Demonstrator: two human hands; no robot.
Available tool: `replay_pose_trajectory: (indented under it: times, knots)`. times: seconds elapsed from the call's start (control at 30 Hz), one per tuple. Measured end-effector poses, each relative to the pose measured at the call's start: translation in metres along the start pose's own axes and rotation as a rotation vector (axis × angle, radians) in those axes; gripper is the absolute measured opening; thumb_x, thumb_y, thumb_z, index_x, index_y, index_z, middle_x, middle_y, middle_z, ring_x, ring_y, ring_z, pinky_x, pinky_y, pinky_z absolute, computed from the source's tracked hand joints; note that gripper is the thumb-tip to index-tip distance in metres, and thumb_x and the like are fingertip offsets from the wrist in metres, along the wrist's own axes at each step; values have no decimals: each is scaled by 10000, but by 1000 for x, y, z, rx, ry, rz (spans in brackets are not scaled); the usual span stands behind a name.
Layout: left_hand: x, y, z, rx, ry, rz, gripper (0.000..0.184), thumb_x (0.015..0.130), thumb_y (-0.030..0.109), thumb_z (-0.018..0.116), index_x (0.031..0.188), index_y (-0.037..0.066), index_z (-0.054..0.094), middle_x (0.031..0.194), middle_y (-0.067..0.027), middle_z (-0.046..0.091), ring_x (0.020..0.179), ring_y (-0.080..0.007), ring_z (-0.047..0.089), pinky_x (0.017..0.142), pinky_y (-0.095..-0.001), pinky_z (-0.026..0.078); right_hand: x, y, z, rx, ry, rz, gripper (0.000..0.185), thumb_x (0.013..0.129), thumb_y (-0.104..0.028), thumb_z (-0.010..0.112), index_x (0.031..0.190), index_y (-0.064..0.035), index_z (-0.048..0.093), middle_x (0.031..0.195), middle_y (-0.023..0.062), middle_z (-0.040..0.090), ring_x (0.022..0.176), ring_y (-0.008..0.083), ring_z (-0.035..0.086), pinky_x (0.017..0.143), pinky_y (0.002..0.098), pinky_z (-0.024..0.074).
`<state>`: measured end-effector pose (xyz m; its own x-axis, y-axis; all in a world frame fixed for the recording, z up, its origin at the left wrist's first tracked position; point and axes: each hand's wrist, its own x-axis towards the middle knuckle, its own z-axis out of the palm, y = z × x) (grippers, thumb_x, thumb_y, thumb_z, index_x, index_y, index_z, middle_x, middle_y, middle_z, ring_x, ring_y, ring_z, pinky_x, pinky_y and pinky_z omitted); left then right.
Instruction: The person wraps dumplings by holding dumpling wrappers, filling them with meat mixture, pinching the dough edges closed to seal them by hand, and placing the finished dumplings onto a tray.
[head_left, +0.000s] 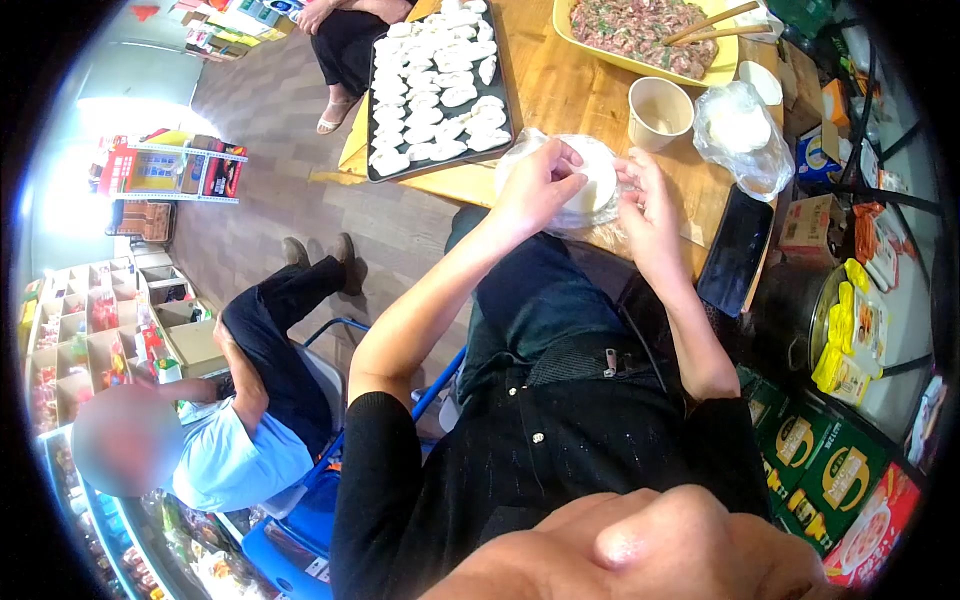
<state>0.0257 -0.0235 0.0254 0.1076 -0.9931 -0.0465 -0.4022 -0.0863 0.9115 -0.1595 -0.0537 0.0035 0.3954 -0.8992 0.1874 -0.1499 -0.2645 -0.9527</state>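
Observation:
My left hand (541, 187) is at the left edge of a stack of round white wrappers (597, 180), its thumb and fingertips pressed together over them. My right hand (650, 205) is at the right edge, fingers bent and a little apart, next to clear plastic. The wrappers lie on a plastic bag (515, 160) at the table's near edge. To the left, a dark tray (378, 170) holds several rows of folded white dumplings (424, 117). Behind the hands is a paper cup (660, 115). What the left fingertips pinch is too small to make out.
A yellow basin (565, 38) of meat filling with chopsticks (715, 32) stands at the back. Right of the cup is a plastic bag of something white (738, 125), then a black phone (735, 250). One person sits at lower left, another beyond the tray.

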Motion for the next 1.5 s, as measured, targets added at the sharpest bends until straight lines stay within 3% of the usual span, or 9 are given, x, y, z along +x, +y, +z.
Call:
replay_pose_trajectory:
  times: [0.17, 0.27, 0.37, 0.5, 0.57, 0.67, 0.9, 1.17, 1.5]
  knots:
    - [2, -5, 0, 27, -6, 25, 254, 843, 139, 699, 1043, 25, 591, 794, -56, 671, 719, -108, 636, 635, -266, 509, -1, 5, 1, 515, 93, 158, 572, 836, 98, 484, 1389, -10, 387, 1261, 168, 548, 1093, 212, 563, 882, 296, 472]
    - [-1, 4, -1, 102, 5, 18, 262, 819, 154, 718, 1029, 40, 612, 784, -52, 684, 709, -116, 657, 648, -264, 517, 0, 11, -7, 125, -4, 135, 546, 855, 74, 492, 1386, 0, 390, 1201, 157, 582, 1002, 194, 595, 818, 289, 498]
    - [-4, 2, -1, 95, 11, 21, 265, 800, 162, 731, 1017, 52, 628, 775, -50, 692, 712, -124, 672, 663, -266, 524, 8, 10, -15, 18, -110, 183, 536, 859, 52, 512, 1380, 8, 394, 1127, 142, 617, 908, 172, 616, 750, 271, 511]
    - [-7, 1, 0, 102, 24, 73, 262, 802, 184, 745, 992, 45, 630, 774, -54, 687, 708, -126, 667, 667, -272, 525, 8, 5, -10, 144, -106, 225, 507, 886, 29, 530, 1375, 11, 395, 1060, 113, 635, 850, 146, 617, 735, 255, 504]
    - [-7, -6, 4, -70, 55, 109, 285, 825, 201, 732, 979, 9, 589, 724, -20, 568, 653, -101, 530, 599, -261, 448, 4, -9, -5, 312, -69, 254, 460, 930, -10, 534, 1369, 9, 399, 1040, 87, 622, 854, 122, 605, 733, 244, 495]
    - [-5, 4, 0, -52, 37, 45, 350, 815, 304, 756, 904, 12, 584, 740, -36, 591, 680, -112, 552, 612, -265, 456, 6, -12, 0, 369, -62, 266, 435, 949, -16, 533, 1363, 7, 403, 1014, 64, 604, 823, 100, 585, 725, 244, 490]
    - [-4, 23, -7, 47, -3, -29, 446, 784, 401, 781, 803, 6, 575, 734, -63, 602, 681, -135, 570, 607, -290, 465, 2, -17, 10, 214, -30, 84, 476, 912, 28, 564, 1360, -8, 407, 1027, 46, 590, 803, 70, 552, 678, 227, 479]
    - [-6, 19, -8, -85, -24, -30, 396, 812, 362, 769, 801, 17, 575, 729, -10, 557, 670, -92, 505, 582, -252, 421, 4, -16, 11, 220, -41, 69, 487, 904, 27, 574, 1359, -7, 404, 1012, 43, 587, 805, 71, 551, 673, 210, 469]
    - [-8, 12, -5, -138, -2, -12, 320, 843, 359, 730, 801, 58, 630, 718, -8, 608, 676, -80, 555, 613, -249, 445, 5, -17, 10, 190, -54, 47, 469, 912, 12, 576, 1351, -7, 412, 1005, 56, 597, 805, 82, 559, 682, 225, 474]
